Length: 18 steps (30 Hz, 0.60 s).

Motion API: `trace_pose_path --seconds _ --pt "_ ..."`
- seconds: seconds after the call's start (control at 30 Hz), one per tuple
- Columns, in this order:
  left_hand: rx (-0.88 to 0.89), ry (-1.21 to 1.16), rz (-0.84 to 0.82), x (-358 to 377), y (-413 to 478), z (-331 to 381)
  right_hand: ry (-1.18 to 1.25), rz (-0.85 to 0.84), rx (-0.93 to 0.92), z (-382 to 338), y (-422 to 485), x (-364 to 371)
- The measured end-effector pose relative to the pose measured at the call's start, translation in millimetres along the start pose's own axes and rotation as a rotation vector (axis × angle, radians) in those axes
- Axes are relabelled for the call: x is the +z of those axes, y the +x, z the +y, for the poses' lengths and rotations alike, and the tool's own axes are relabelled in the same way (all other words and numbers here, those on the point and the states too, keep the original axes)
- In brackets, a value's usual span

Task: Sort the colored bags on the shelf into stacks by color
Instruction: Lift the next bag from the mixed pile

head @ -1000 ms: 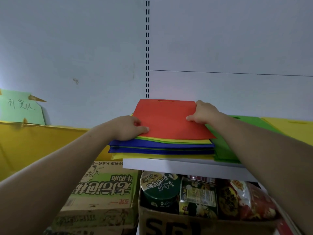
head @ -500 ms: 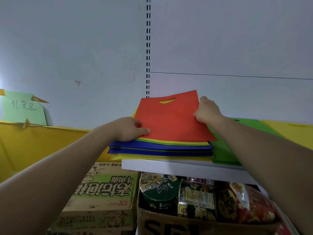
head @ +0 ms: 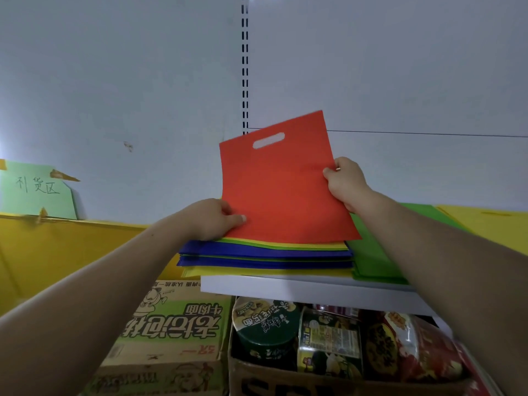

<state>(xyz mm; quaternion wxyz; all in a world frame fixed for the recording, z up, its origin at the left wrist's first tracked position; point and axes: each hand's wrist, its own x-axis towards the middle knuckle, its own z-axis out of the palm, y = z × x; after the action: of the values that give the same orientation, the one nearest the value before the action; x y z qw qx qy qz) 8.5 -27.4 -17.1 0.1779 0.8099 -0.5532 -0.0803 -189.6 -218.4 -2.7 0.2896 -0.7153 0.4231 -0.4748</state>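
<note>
Scene: Seen through the head camera, a person's two bare hands tip a red bag (head: 283, 190) up off a mixed stack (head: 265, 254) at the front of a white shelf (head: 300, 290).
Red bag: The far edge, with its cut-out handle, stands raised toward the wall. The near edge rests on the stack.
Right hand (head: 347, 182): Clamped on the bag's right edge, thumb on the face and fingers behind.
Left hand (head: 213, 221): Pinching the lower left corner with the thumb on top. The fingers beneath are hidden from me.
Stack below: Yellow, green and blue layers lie interleaved, so I judge most of the sorting is yet to be done.
Neighbours: Green bags (head: 371, 261) lie just beside the stack on the right, with yellow bags (head: 491, 221) beyond them. I see no red pile in view.
Step in hand: Lifting the red bag clear, by my reading.
Doing it well: I would raise the near edge before moving sideways, so the thin fabric does not drag the layer under it along. I would hold both edges taut so the sheet travels flat, then lay it square on a spot apart from the green and yellow.
Risk: The stack sits at the shelf's lip above an open snack box (head: 328, 347). A dragged bag could slide down among the packets.
</note>
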Motion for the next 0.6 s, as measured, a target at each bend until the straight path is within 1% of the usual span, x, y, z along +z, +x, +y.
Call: trace_pose_path --seconds 0.1,0.17,0.23,0.3,0.43,0.6 --pt "-0.032 -0.164 0.116 -1.3 1.3 -2.8 0.198 0.005 0.016 -5.4 -1.2 -4.0" --pt "-0.038 -0.332 0.173 -2.8 3.3 -5.6 0.304 0.005 0.037 -9.5 -1.0 -7.5" --pt "-0.033 -0.49 0.232 -4.6 5.3 -6.7 0.368 0.013 0.055 -11.7 0.3 -8.8" --pt "-0.013 -0.575 0.311 -6.7 5.4 -6.0 0.383 0.037 0.054 -12.1 1.5 -8.2" --pt "0.052 -0.608 0.427 -11.2 1.7 -1.0 0.373 0.077 0.038 -12.1 1.3 -8.2" --pt "0.132 -0.606 0.462 -12.4 -0.9 7.6 0.304 0.181 0.006 -13.6 -3.6 -17.7"
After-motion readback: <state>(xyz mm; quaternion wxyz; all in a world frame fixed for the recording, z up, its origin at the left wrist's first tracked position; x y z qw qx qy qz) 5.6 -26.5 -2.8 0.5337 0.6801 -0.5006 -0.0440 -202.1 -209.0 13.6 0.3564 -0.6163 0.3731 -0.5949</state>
